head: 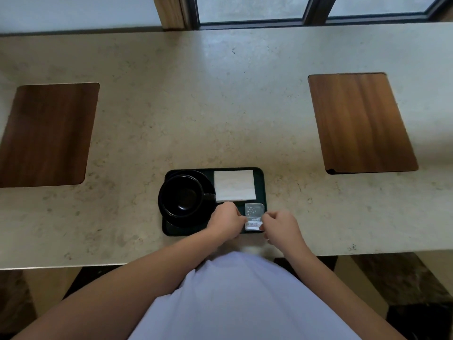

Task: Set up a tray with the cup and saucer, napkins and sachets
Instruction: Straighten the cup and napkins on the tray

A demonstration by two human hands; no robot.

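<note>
While the pale stone counter [220, 106] is stretching wide from side to side, a dark wooden inlay [46, 134] is sitting well off to the left, leaving a broad bare stretch between it and the tray [259, 173]. That black tray is lying near the counter's front edge, just ahead of the person, with open stone running behind it up to the window frame [250, 23]. On the tray's left half the black cup [182, 196] is standing on its saucer [208, 182], the handle pointing right toward the white napkins [234, 185], which are lying flat in the far right corner, just beside the cup. Reaching in from the near edge, the left hand [226, 220] is hovering over the tray's middle, knuckles up, its curled fingers touching the left edge of the sachets [255, 215]. These silvery packets are lying in the tray's near right corner, below the napkins. Coming from the right, the right hand [282, 225] is curling likewise, its fingertips pinching the sachets' right edge. Farther right, a second wooden inlay [360, 123] is lying well apart from the tray, with clear stone in between.
</note>
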